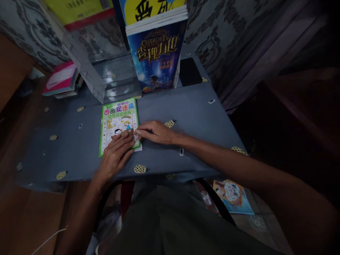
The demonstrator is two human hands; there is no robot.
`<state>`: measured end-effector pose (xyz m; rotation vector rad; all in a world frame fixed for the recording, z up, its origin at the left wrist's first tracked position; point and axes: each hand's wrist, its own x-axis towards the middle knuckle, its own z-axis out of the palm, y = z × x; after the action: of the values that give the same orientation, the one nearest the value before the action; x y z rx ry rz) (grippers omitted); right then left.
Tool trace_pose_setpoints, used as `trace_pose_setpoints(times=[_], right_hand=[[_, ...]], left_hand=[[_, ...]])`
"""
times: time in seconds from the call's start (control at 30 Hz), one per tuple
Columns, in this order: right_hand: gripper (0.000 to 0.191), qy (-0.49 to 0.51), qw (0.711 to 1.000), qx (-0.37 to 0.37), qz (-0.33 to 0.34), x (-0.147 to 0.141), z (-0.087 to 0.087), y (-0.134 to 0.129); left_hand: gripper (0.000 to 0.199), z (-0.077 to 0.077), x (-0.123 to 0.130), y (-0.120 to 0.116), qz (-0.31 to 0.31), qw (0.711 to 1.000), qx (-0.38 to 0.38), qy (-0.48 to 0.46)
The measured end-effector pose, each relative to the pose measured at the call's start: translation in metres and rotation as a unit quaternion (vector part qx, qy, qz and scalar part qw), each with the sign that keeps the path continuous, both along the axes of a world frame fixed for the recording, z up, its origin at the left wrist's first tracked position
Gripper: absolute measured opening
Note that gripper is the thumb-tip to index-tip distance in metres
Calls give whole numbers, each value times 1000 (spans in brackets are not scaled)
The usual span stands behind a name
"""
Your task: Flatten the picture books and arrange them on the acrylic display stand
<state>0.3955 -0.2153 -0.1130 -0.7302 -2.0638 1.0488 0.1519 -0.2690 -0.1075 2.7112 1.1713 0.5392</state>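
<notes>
A thin picture book with a green border and Chinese characters on its cover lies on the cloth-covered table. My left hand rests flat on the lower part of the cover, fingers stretched out. At the book's right edge, my right hand has its thumb and fingers closed on the border near the left fingertips. Some white page shows beyond the cover at the lower right corner. The hands hide the lower part of the cover picture.
Behind the book, a clear acrylic rack holds upright books, including a dark blue one. A black phone lies right of it. Stacked books sit at the left. Below the table, another book lies low on the right.
</notes>
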Motion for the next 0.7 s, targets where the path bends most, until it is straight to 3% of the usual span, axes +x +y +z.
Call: trace_pose_setpoints(times=[0.5,0.6,0.7], right_hand=[[42,20,999,-19,43,0,3,-4],[39,-3,998,24,61,-2,1,-8],[28,-34,990,120,72,-5,-2,-13]], left_hand=[[33,0,1,-1,-40,998,48,-30],[32,-2,0,-2,-36,998,51,-28],[33,-5,-1,-3,-31,998,54,-23]])
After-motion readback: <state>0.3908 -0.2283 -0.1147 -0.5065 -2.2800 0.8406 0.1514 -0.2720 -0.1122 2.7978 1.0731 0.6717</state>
